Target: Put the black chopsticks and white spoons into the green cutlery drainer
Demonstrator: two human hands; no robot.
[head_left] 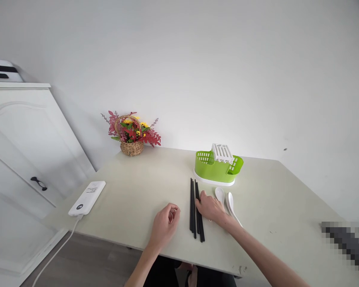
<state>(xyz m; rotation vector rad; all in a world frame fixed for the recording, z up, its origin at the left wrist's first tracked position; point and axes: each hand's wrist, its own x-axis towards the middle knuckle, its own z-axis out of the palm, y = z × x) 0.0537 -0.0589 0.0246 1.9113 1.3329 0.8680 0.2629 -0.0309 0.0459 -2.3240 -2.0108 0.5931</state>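
Several black chopsticks lie lengthwise on the table in front of me. My right hand has its fingers closed at the right-hand chopsticks; its fingertips are partly hidden. White soup spoons lie beside and partly behind that hand. To the left of the chopsticks, my left hand rests loosely curled over the table, with nothing visible in it. Behind the chopsticks stands a green utensil holder with a white base and a white slotted piece on top.
A wicker basket of artificial flowers stands at the table's back left. A white power bank with a cable lies at the left edge. A white cabinet is left of the table, a wall behind it. A blurred dark object is far right.
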